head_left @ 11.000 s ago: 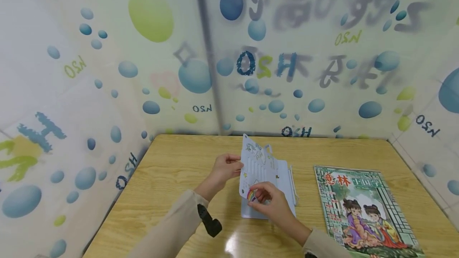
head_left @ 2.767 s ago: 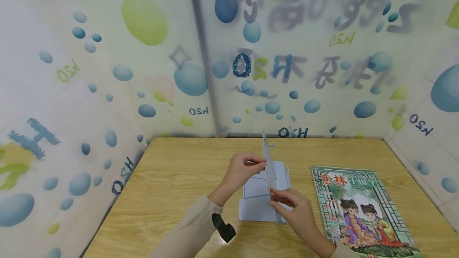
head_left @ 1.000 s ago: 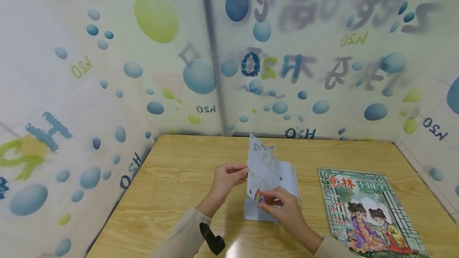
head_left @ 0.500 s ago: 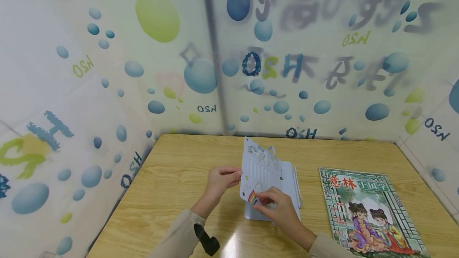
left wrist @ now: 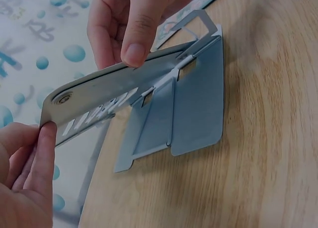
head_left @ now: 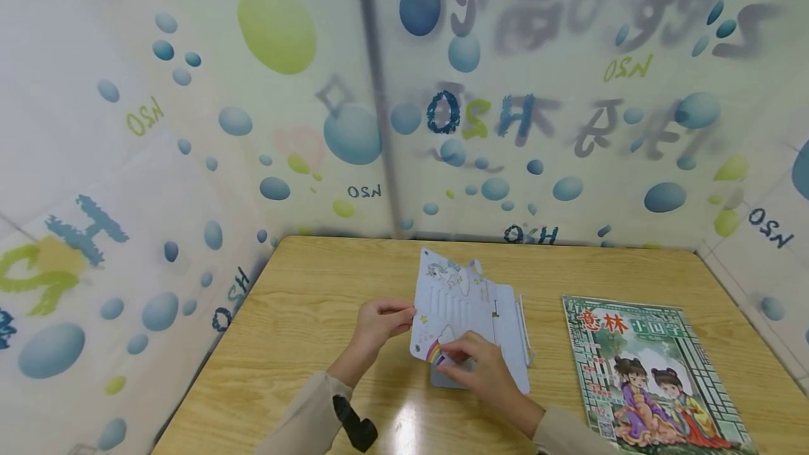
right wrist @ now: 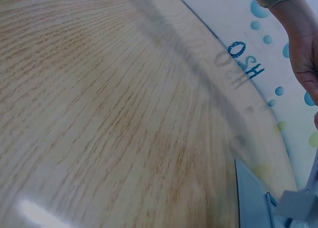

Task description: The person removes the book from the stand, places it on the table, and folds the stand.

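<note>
A pale metal folding book stand with a unicorn and rainbow print is near the middle of the table in the head view. Its slotted panel leans up and to the left over the flat base. My left hand pinches the panel's left edge between thumb and fingers. At the near edge, beside the rainbow, my right hand pinches the panel. The left wrist view shows the panel's underside, its hinge and the base plate on the wood. Only a corner of the stand shows in the right wrist view.
A magazine with two illustrated figures on its cover lies on the right of the wooden table. Behind the table rises a wall covering printed with bubbles. Thin wire arms stick out at the stand's right side.
The panel stood nearly upright 2.8 seconds ago and now tips further left and down. Both hands have moved left with it, keeping their grip on its edges.
</note>
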